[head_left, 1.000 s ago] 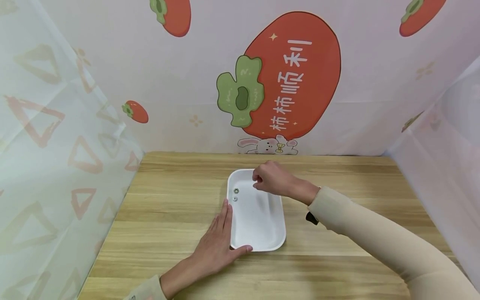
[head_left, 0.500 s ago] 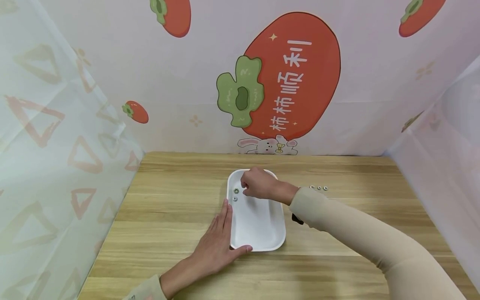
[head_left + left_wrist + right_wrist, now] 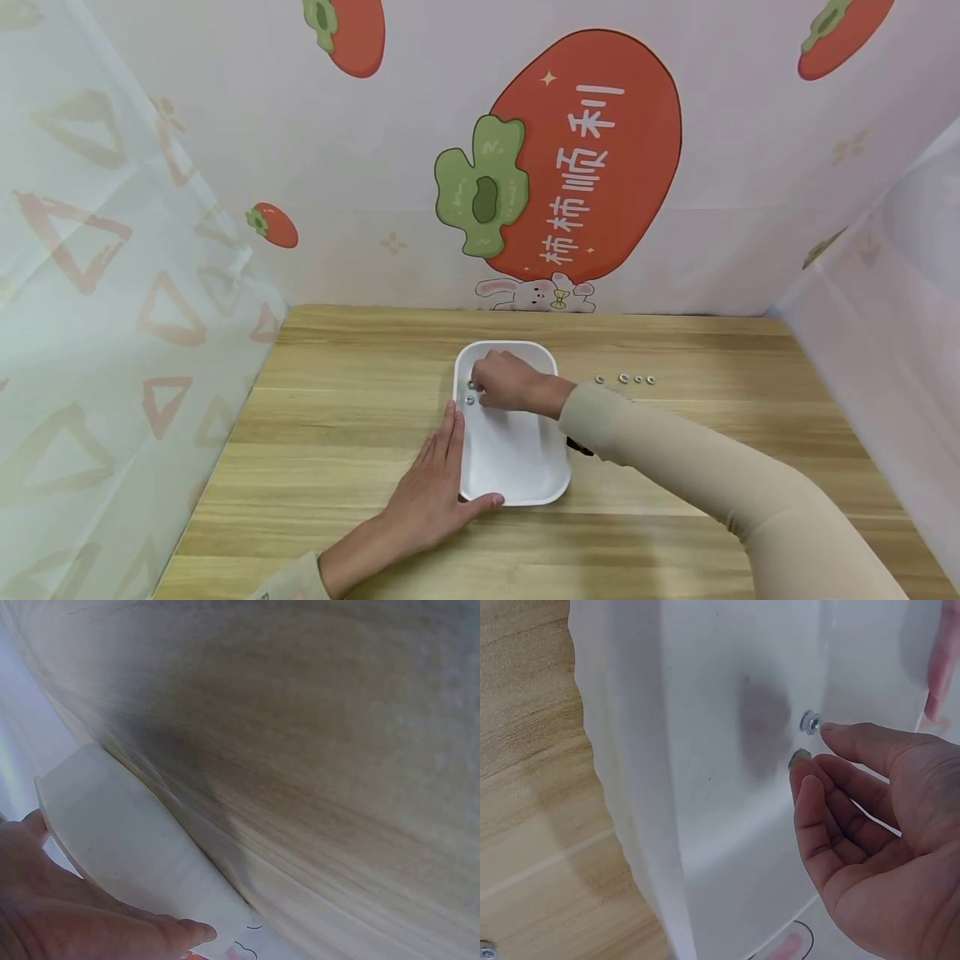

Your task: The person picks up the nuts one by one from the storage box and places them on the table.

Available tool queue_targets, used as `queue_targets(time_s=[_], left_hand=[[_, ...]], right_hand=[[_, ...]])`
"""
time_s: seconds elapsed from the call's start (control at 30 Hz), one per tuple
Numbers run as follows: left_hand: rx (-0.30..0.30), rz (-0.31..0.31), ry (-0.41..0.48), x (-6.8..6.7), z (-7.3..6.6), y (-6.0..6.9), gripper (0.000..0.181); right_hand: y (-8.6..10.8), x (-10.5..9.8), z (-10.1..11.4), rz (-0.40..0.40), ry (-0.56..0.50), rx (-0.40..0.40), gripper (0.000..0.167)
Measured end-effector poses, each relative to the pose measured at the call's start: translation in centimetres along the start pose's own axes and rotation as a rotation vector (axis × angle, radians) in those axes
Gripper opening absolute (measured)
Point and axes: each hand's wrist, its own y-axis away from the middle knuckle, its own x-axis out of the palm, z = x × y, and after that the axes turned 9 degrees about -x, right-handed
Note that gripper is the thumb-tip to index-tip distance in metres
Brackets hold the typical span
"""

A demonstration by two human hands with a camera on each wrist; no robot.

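Observation:
A white rectangular tray (image 3: 517, 467) stands on the wooden table in the head view, with two small metal nuts inside by its left wall. My left hand (image 3: 427, 492) rests along the tray's left side, fingers straight, thumb at the near rim. Inside the tray, my right hand (image 3: 506, 382) reaches down at the nuts with bent fingers. In the right wrist view, the thumb tip is beside one nut (image 3: 811, 722). The index fingertip touches or partly covers the other nut (image 3: 799, 757). Thumb and index tips stand apart.
Several more small nuts (image 3: 624, 378) lie in a row on the wooden table (image 3: 337, 417) to the right of the tray. Behind the table hangs a printed cloth backdrop (image 3: 360, 167), with cloth along both sides too.
My right hand has moved left and slightly down inside the tray, toward the two nuts. The row of nuts on the table has come out from behind my right arm. My left hand stays put.

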Motion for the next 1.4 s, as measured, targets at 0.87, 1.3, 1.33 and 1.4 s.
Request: queue_targets(time_s=[0.87,1.3,1.33,1.4], left_hand=[[0.01,-0.006,0.0,0.0,0.0,0.0,0.121],[0.005,0.001,-0.008,0.1,0.1,0.0,0.12],[0.004,0.001,-0.008,0.1,0.1,0.0,0.121],[0.002,0.003,-0.008,0.1,0.2,0.0,0.121]], right_hand=[[-1.4,2.1,0.4,-0.04,-0.06,-0.033,0.011],[-1.4,2.3,1.0,-0.014,-0.01,-0.035,0.019],[-1.5,2.3,1.0,-0.013,-0.005,-0.034,0.019],[-1.5,2.3,1.0,-0.004,0.002,-0.028,0.02]])
